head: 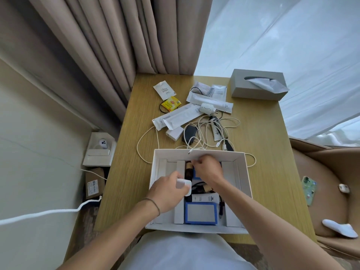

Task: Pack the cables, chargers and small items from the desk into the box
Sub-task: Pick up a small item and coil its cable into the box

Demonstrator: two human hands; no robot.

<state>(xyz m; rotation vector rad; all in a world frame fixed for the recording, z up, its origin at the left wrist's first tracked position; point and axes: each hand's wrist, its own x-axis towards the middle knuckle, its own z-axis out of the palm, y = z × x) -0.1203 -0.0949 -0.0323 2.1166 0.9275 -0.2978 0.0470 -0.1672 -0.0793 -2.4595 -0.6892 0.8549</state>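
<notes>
A white box [244, 168] lies open on the wooden desk [134, 168] in front of me. Inside it are a blue-edged grey case [200, 213], a white tube [204, 197] and dark items. My left hand [167, 191] is over the box's left half, shut on a white charger block [184, 186]. My right hand [208, 170] reaches into the far middle of the box with its fingers pinched; what they hold is hidden. Behind the box lie tangled white cables [206, 133], a black adapter [190, 132], a white charger [175, 133] and a round white plug [206, 109].
White sachets [179, 115], a yellow tea packet [172, 103] and a black hair tie [161, 108] lie at the desk's back. A grey tissue box [257, 84] stands back right. A chair at right holds a phone [309, 190]. Curtains hang behind.
</notes>
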